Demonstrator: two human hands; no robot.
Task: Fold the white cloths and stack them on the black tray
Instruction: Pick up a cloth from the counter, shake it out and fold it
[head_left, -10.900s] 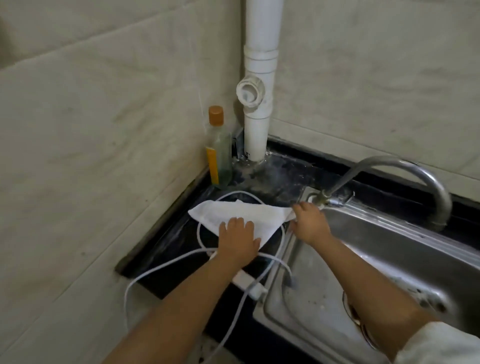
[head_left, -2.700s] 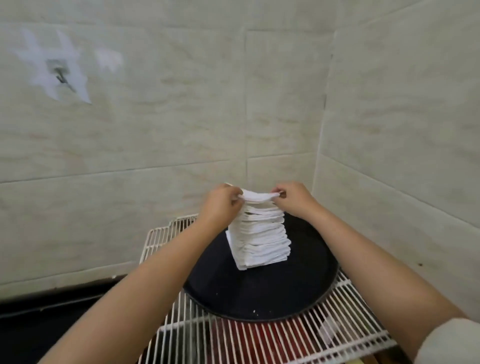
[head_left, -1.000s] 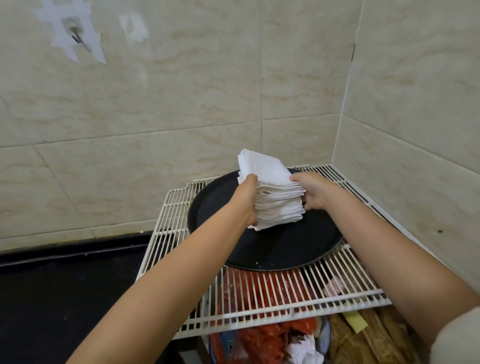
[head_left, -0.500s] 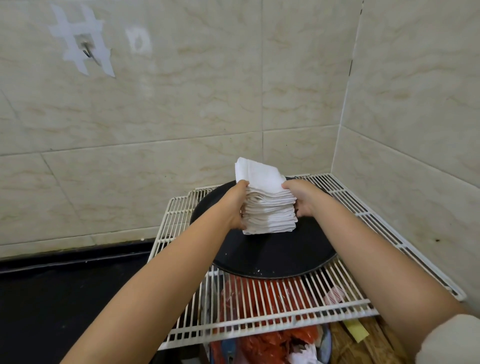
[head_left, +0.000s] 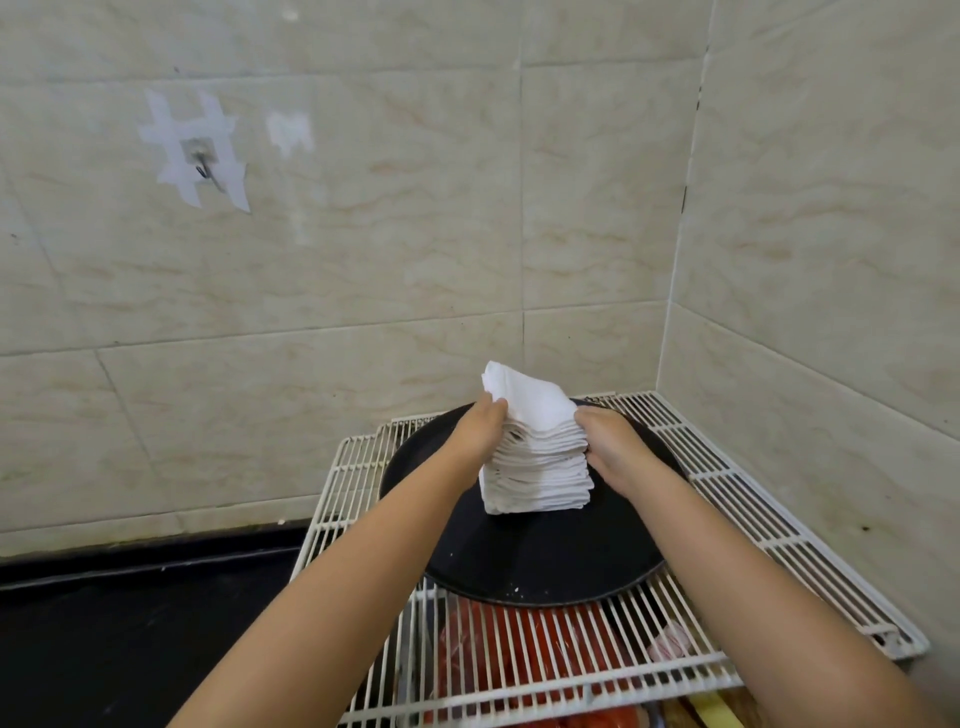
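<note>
Squaring the stack

Both hands clasp the pile of folded white cloths (head_left: 537, 467) on the black tray (head_left: 545, 561), left hand (head_left: 480, 426) and right hand (head_left: 608, 441) pressing opposite sides, likely to keep it straight atop the wire rack (head_left: 753, 519).

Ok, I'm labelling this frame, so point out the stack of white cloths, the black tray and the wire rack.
stack of white cloths (head_left: 537, 475): head view, front face of the folded layers.
black tray (head_left: 545, 561): head view, bare surface in front of the stack.
wire rack (head_left: 571, 670): head view, front bars below the tray.
</note>
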